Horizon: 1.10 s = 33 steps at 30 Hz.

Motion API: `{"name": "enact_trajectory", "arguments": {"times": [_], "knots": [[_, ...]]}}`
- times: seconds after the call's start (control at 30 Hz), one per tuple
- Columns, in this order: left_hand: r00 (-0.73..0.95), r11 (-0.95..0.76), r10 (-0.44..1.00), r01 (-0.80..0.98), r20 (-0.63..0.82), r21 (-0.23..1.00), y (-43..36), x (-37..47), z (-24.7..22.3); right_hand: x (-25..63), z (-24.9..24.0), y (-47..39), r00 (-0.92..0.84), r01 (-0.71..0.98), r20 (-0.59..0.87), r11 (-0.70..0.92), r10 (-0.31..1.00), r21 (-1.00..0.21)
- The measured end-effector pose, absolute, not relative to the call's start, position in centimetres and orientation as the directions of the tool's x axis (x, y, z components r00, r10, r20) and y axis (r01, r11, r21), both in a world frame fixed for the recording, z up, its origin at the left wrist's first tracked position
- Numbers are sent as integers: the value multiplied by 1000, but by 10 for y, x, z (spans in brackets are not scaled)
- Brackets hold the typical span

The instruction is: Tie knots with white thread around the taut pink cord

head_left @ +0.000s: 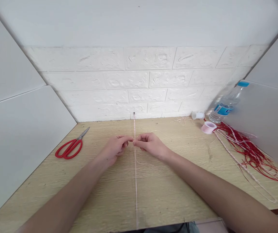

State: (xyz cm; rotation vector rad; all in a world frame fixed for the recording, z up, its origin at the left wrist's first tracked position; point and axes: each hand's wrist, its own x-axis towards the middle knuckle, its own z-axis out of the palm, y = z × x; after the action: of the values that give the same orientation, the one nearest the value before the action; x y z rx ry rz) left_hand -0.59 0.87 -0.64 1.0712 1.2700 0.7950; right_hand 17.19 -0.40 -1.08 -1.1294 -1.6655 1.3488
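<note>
"Where's the thin pink-and-white braided cord [134, 127]?"
"Between both hands: the right hand [151, 145] pinches it; the left hand [118, 145] reaches it, grip unclear."
"Around the cord?"
"Pale wood-grain worktop [173, 191] beneath, white brick-patterned wall [163, 79] at its far end."

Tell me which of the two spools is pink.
The nearer spool, just in front of the bottle and beside the red cords. Its winding is pale pink; the other spool, farther back, looks white.
</note>
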Motion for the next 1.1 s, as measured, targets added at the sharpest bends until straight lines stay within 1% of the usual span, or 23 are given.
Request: {"name": "enact_trajectory", "arguments": {"times": [0.1, 0.17, 0.3, 0.37, 0.43, 0.53, 0.6, 0.7, 0.77, 0.83, 0.93, 0.97, 1.03, 1.1], "knots": [[131, 361, 920, 75, -368, 930, 12, -9, -8, 178, -7, -3, -456, 269, -2, 136, 890, -954], [120, 371, 919, 67, -376, 926, 13, -10, -9, 183, -5, -1, -483, 313, 7, 180, 876, -933], [70, 343, 933, 118, -352, 932, 15, -13, -11, 195, -3, 6, -611, 348, -57, 203, 790, -915], [38, 294, 950, 219, -310, 930, 15, -14, -12, 204, -4, 13, -648, 372, -91, 210, 757, -904], [33, 209, 971, 373, -238, 904, 15, -15, -13, 213, -6, 20, -651, 388, -101, 215, 753, -896], [94, 0, 993, 608, -72, 794, 13, -16, -13, 227, -9, 31, -634, 438, -140, 203, 760, -876], [147, -102, 989, 693, -1, 713, 11, -16, -13, 235, -11, 36, -592, 493, -156, 203, 791, -846], [166, -124, 986, 737, 1, 664, 9, -15, -13, 244, -12, 41, -505, 631, -150, 244, 850, -737], [172, -132, 985, 744, 4, 655, 9, -15, -13, 247, -12, 43, -417, 726, -116, 254, 901, -639], [178, -136, 984, 741, 3, 658, 10, -15, -14, 248, -12, 45, -305, 803, -58, 224, 951, -553], [181, -139, 984, 736, 5, 663, 11, -15, -14, 242, -16, 44, -156, 858, 88, 179, 984, -481], [182, -141, 983, 734, 8, 664, 11, -15, -14, 239, -18, 43, -152, 852, 153, 208, 976, -480], [186, -146, 982, 731, 11, 667, 11, -15, -14, 230, -24, 40, -267, 779, 289, 383, 919, -497], [190, -151, 982, 726, 15, 671, 11, -14, -14, 220, -32, 36, -383, 697, 387, 537, 839, -475]]}}
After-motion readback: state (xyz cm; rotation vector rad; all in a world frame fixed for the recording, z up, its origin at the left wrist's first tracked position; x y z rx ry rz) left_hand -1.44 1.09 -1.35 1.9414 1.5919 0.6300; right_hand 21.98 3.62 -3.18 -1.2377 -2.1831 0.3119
